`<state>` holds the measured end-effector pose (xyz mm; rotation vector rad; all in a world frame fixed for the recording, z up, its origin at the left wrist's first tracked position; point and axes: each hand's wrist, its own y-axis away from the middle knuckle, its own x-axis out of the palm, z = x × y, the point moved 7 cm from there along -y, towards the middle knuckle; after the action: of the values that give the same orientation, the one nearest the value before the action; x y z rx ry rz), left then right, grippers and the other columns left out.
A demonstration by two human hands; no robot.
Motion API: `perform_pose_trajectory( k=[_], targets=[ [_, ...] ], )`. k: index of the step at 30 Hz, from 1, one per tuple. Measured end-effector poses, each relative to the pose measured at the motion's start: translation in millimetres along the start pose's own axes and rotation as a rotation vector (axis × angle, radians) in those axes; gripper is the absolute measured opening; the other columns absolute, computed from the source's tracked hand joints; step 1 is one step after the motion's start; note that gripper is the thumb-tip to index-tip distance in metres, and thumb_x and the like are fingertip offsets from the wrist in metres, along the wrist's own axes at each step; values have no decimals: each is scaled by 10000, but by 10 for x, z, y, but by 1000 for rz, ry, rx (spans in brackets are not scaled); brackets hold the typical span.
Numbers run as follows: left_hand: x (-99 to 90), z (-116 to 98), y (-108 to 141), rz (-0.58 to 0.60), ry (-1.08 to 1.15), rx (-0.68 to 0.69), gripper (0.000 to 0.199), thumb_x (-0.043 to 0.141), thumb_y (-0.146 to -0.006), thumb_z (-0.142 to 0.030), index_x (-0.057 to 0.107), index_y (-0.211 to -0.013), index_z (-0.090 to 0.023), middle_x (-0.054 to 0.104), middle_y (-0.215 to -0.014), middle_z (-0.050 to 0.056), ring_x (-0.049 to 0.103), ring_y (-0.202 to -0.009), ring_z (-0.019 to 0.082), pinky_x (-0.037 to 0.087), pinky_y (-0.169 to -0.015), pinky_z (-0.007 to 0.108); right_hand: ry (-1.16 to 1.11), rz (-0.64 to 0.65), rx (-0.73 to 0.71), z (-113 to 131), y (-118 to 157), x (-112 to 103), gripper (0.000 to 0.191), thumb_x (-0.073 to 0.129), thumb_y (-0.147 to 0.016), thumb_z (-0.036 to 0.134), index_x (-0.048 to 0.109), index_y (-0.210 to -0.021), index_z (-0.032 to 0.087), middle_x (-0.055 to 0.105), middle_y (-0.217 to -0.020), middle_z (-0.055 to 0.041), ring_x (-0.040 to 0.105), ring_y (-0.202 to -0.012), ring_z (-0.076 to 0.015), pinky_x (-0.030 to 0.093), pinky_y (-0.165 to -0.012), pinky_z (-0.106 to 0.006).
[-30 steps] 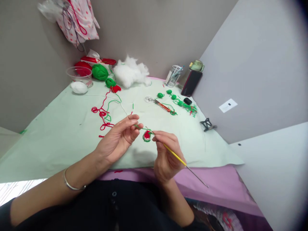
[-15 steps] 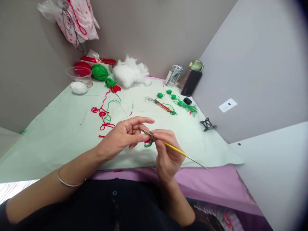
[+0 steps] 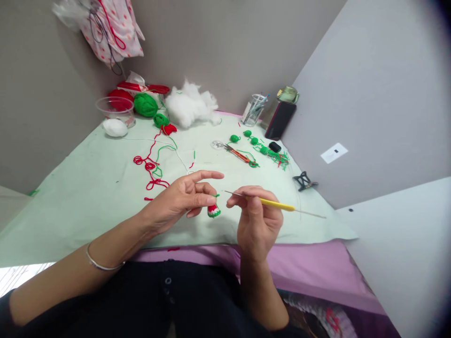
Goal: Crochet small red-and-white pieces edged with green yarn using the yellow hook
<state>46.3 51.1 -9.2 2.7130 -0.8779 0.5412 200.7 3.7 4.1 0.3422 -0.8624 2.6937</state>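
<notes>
Between thumb and fingers, my left hand (image 3: pixel 186 199) pinches a small crocheted piece (image 3: pixel 213 211), red at the top with a white band and a green edge. Its index finger is stretched out to the right. My right hand (image 3: pixel 260 220) grips a crochet hook (image 3: pixel 276 204) by its yellow handle. The thin metal tip points left and is apart from the crocheted piece by a small gap. Both hands are above the light green cloth (image 3: pixel 98 197), near its front edge.
Red yarn (image 3: pixel 157 184), a white yarn ball (image 3: pixel 115 127), green yarn (image 3: pixel 145 105) and white stuffing (image 3: pixel 190 105) lie at the back left. Orange scissors (image 3: pixel 239 154), small green balls (image 3: pixel 254 141), a phone (image 3: pixel 281 121), a cup (image 3: pixel 253 110) and a black clip (image 3: pixel 305 181) are on the right.
My right hand has moved right with the hook, whose tip has come away from the crocheted piece. The piece now hangs more visibly below my left fingers.
</notes>
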Motion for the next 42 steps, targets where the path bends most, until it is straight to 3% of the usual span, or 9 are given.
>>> perform_pose_trajectory(
  k=[8,12,15,28,31,37,42],
  targets=[
    [-12,0,-23,-39,-24,16,460,871,-782,-264,696,-1206,-230,605,-802,-42,449,-585,62,275,-445,185,-7,23,9,59,-12,-14,131,632,-998,248,758,-962,240,706,-857,-3,702,-689,-127,601,-622,-287],
    [-5,-14,-15,-49,-49,54,219,855,-786,-270,731,-953,-202,592,-754,-39,424,-581,65,288,-463,189,27,75,-25,80,29,40,130,630,-999,231,759,-982,235,710,-857,-10,711,-712,-140,587,-632,-299],
    [-4,-24,-1,-60,-76,69,160,841,-790,-263,702,-820,-191,562,-687,-46,414,-570,72,292,-469,195,54,69,-31,72,32,49,135,624,-1003,236,757,-986,241,705,-860,-7,713,-703,-141,588,-623,-302],
    [16,-29,6,-68,-86,91,157,838,-791,-266,700,-817,-196,586,-678,-42,416,-545,79,281,-466,215,146,75,-138,131,53,119,162,601,-1007,212,757,-1020,256,709,-886,-19,694,-729,-148,602,-605,-309],
    [53,-18,11,-60,-89,107,161,834,-800,-272,699,-835,-192,604,-705,-40,419,-544,75,292,-471,215,171,91,-154,115,66,157,161,618,-999,216,773,-1005,259,733,-918,-32,698,-811,-165,582,-613,-297],
    [31,-65,29,-85,-232,155,181,824,-834,-309,712,-930,-204,643,-755,-27,464,-568,93,359,-520,235,71,65,9,-48,44,92,135,635,-995,259,769,-978,257,772,-925,-25,713,-800,-148,589,-667,-282],
    [23,-194,62,-93,-505,209,174,767,-884,-361,764,-843,-192,646,-786,11,534,-686,146,423,-667,291,-7,51,117,-129,22,57,124,657,-982,312,742,-944,232,778,-892,-26,737,-773,-148,618,-684,-279]
  ],
)
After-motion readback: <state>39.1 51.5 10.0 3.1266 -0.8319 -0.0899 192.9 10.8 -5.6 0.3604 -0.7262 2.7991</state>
